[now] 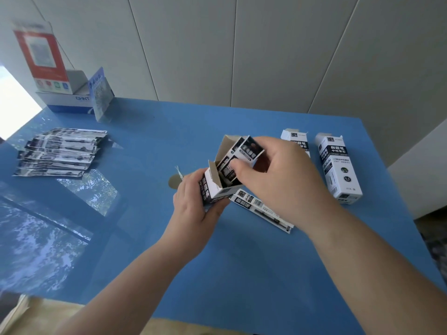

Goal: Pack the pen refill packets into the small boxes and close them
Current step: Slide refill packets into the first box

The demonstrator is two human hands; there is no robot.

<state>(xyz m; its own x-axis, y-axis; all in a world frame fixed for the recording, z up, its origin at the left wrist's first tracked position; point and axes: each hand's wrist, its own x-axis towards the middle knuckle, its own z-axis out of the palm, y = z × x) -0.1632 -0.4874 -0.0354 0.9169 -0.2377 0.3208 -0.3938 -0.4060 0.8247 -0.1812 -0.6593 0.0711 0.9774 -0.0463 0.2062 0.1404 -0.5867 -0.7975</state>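
— What were the materials like?

— The table (242, 262) was glossy blue, mirroring a window. The small box (212, 187) was thin white-and-black printed card, a long rectangular carton with brown inner flaps standing open. The refill packets (244, 153) were flat, shiny plastic sleeves.

— And the hands?

— The left hand (193, 209) had its fingers curled round the box's lower end, holding it above the table near the middle. The right hand (275, 175) pinched the packets at their tops, with their lower parts inside the box.

— Which way did it point?

— Long axis tilted, mouth up and away. One loose packet (261, 210) lay flat beneath; a fanned stack (60, 151) lay far left; two upright boxes (338, 165) stood right.
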